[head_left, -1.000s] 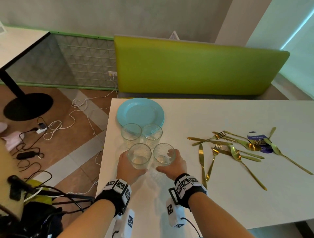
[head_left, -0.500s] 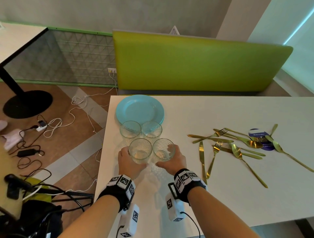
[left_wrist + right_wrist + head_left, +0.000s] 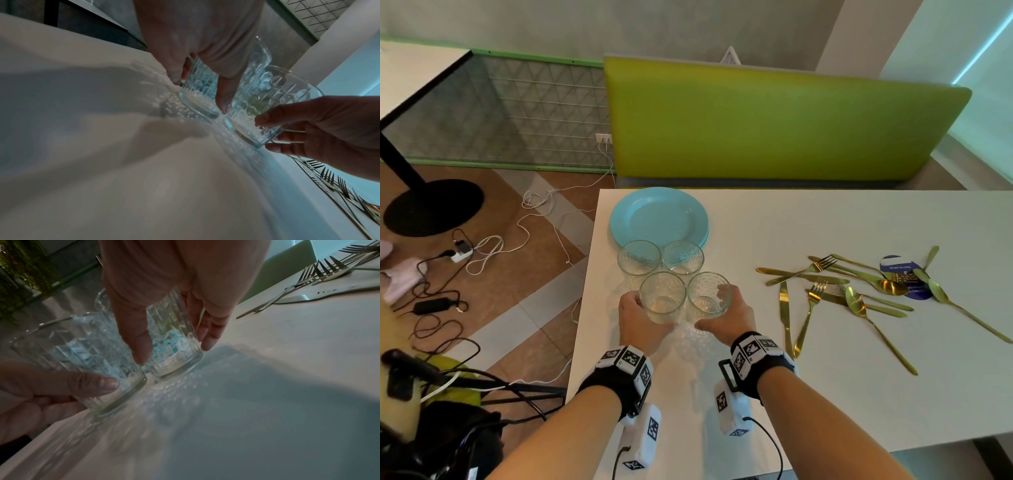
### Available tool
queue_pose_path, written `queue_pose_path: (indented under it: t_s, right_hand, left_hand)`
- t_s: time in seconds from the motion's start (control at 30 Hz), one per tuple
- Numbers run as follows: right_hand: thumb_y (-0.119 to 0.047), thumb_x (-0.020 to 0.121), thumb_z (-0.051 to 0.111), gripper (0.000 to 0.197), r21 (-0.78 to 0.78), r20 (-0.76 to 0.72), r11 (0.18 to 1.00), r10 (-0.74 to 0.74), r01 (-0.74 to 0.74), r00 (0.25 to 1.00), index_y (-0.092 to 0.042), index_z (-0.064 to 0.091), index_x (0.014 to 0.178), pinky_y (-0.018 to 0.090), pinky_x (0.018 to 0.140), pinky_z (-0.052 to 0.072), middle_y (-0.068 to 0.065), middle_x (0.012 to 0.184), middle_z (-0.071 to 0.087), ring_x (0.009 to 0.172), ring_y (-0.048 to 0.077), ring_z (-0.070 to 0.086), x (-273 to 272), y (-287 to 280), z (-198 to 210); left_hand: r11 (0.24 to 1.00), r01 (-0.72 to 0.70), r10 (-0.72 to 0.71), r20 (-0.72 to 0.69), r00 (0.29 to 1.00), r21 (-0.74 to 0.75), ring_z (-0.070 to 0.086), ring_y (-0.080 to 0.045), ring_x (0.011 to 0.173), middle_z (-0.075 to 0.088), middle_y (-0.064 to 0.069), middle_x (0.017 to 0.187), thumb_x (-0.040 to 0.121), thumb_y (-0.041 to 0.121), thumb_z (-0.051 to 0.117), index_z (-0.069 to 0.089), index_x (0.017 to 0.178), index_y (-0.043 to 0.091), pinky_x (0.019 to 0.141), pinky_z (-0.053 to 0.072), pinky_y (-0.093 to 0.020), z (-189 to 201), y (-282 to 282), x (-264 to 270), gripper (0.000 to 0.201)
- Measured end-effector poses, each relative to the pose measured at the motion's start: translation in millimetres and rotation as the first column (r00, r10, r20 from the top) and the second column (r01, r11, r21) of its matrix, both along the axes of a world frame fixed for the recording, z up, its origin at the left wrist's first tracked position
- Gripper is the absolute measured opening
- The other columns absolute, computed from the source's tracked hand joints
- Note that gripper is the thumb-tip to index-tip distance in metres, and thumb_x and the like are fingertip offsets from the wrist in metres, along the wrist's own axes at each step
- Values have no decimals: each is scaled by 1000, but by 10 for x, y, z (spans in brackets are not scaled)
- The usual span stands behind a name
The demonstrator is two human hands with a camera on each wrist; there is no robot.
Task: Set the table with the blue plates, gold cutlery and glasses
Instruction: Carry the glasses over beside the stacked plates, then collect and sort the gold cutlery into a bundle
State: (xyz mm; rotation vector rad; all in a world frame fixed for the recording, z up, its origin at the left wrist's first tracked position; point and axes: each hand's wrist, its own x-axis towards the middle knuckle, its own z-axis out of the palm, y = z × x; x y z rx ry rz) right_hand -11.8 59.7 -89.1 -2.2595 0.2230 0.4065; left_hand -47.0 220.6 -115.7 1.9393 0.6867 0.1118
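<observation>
Glass on glass is your main risk: your left hand (image 3: 642, 317) has its fingers (image 3: 225, 95) wrapped round the near left glass (image 3: 663, 297), your right hand (image 3: 729, 313) has its fingers (image 3: 209, 335) wrapped round the near right glass (image 3: 709, 294), and the two sit just beside each other, rims nearly touching. Two far glasses (image 3: 639, 259) stand right behind them, in front of the blue plates (image 3: 659, 217) stacked near the far left corner of the white surface (image 3: 825, 377). Lift or slide at an angle and you likely clink a neighbour or tip a far glass; the left pair also sits close to the surface edge. Patterned walls look slippery, so a low grip could let one slide. Gold cutlery (image 3: 852, 291) lies in a loose heap to your right, well apart, partly over a blue card (image 3: 900, 277). Versus the earlier frames: both hands stay on the same glasses, barely shifted, and nothing else has moved. Whether the bases have left the surface I cannot tell.
</observation>
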Motion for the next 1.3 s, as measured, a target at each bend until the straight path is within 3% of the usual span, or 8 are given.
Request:
queue_pose_path:
  t_s: [0.17, 0.4, 0.53, 0.67, 0.87, 1.07, 1.2, 1.3]
  right_hand:
    - [-21, 62, 86, 83, 7, -17, 1000, 9, -8, 1000, -22, 40, 131, 28, 95, 45, 5, 125, 56, 116, 23, 53, 17, -5, 15]
    - [-18, 65, 83, 86, 8, -44, 1000, 21, -21, 999, -21, 36, 137, 27, 96, 43, 6, 130, 54, 121, 24, 50, 34, -15, 23]
    - [-15, 67, 82, 93, 21, -83, 999, 36, -34, 996, -21, 29, 143, 28, 98, 42, 8, 135, 51, 125, 25, 48, 41, -27, 30]
    - [-16, 67, 82, 108, 13, -151, 996, 84, -83, 985, -23, 13, 150, 33, 104, 40, 8, 143, 44, 131, 25, 43, 59, -66, 80]
    - [-9, 69, 80, 114, -1, -192, 993, 113, -116, 975, -19, 1, 151, 33, 108, 40, 3, 152, 33, 135, 21, 40, 57, -167, 206]
    - [-7, 75, 72, 100, -55, -145, 993, 97, -106, 985, -20, 9, 151, 30, 104, 43, 3, 147, 40, 130, 20, 45, 30, -342, 437]
    - [-11, 78, 68, 82, -131, -115, 989, 54, -69, 992, -16, 24, 147, 31, 104, 43, 6, 141, 48, 128, 21, 47, 25, -601, 652]
    - [-15, 78, 68, 66, -199, -66, 980, 4, -17, 998, -15, 40, 138, 33, 100, 47, 8, 128, 56, 119, 23, 53, 57, -855, 811]
  left_hand:
    - [1000, 7, -7, -4, 1000, 3, 45, -18, 95, 40, -1, 106, 51, 9, 88, 34, 100, 17, 77, 37, -22, 18, -20, -3, 74]
    - [1000, 23, -22, -8, 1000, 14, 43, -19, 97, 39, -1, 107, 52, 9, 88, 32, 101, 16, 78, 36, -23, 30, -17, -1, 74]
    - [999, 36, -36, -33, 999, 10, 46, -23, 104, 41, -5, 113, 53, 10, 89, 38, 116, 7, 84, 40, -25, 26, -15, 10, 80]
    - [999, 35, -37, -57, 998, -36, 46, -29, 119, 44, -15, 131, 53, 6, 89, 28, 132, 5, 98, 41, -31, 69, -11, 6, 100]
    - [999, 37, -38, -19, 999, -29, 26, -29, 135, 31, -16, 142, 52, 10, 90, 15, 143, 9, 113, 26, -38, 248, -51, -76, 119]
    - [976, 65, -105, 188, 977, 207, 19, -33, 137, 26, -19, 144, 38, 29, 94, 23, 141, 2, 114, 11, -43, 566, -95, -184, 128]
    - [949, 51, -173, 378, 909, 311, 27, -31, 128, 34, -20, 136, 43, 67, 66, 35, 132, -3, 110, 18, -44, 766, -235, -156, 117]
    - [940, 62, -217, 446, 868, 336, 35, -32, 120, 44, -23, 126, 59, 52, 54, 45, 124, -6, 104, 21, -35, 1012, -427, 2, 87]
